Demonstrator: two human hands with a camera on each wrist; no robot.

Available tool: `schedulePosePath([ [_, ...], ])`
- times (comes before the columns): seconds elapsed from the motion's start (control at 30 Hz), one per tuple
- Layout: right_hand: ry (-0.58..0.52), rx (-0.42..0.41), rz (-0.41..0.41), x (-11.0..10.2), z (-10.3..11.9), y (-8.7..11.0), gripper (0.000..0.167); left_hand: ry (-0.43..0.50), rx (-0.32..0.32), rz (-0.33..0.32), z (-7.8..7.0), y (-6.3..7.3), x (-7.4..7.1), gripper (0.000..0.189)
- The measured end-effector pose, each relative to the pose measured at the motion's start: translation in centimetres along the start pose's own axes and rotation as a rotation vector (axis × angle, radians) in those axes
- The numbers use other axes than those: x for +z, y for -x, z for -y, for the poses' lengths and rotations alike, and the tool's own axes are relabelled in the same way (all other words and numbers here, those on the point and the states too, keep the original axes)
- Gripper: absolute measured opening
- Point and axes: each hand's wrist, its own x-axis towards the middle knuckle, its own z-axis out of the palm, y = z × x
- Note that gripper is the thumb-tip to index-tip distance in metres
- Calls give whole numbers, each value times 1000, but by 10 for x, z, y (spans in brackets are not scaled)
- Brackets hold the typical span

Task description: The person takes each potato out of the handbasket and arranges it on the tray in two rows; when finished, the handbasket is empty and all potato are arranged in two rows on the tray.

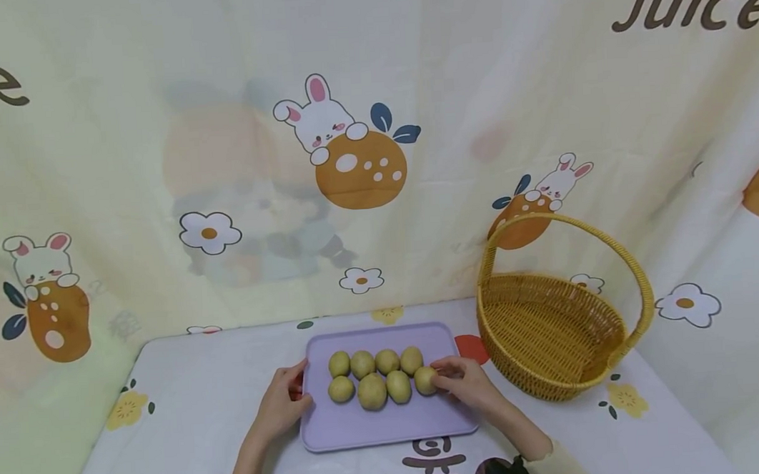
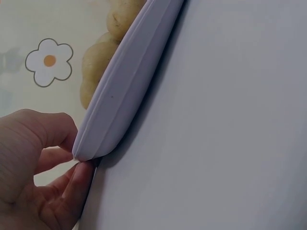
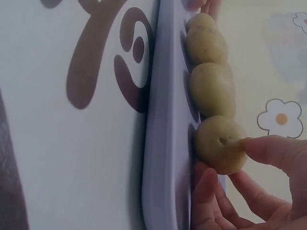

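Observation:
On the table lies a lavender tray (image 1: 389, 430) bearing two rows of several round, yellowish-brown potatoes (image 1: 371, 392). My left hand (image 1: 280, 405) is at the tray's left edge, thumb and fingers gripping its rim, as the left wrist view also shows at close range. At the right end of the near row, my right hand (image 1: 472, 385) pinches a potato (image 3: 220, 143) between thumb and fingers. This potato sits in line with the others over the tray; whether it touches the tray is unclear. Some fingertips of the right hand are hidden behind it.
A woven yellow basket (image 1: 552, 335) with a tall arched handle stands right of the tray, nothing visible inside it. Behind the table hangs a printed curtain (image 1: 253, 165) with rabbits and flowers. A patterned white cloth (image 1: 201, 389) covers the table.

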Motion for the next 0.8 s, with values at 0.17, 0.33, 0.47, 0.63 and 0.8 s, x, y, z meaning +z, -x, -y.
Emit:
schedulePosePath([
  [0.17,-32,7,12,1,-1,0,33,-5,-4,4,-2,0,-1,65],
  [0.33,-37,8,22,1,1,2,32,-4,-6,2,-3,1,1,64],
  [0.47,-7,18,6,1,2,2,30,2,-5,5,-3,1,0,63],
  [0.63,13,40,-18,1,0,-2,29,8,-2,3,-4,0,-1,61],
  [0.8,17,35,-62,-1,5,-3,28,-7,17,-12,-4,1,-2,59],
])
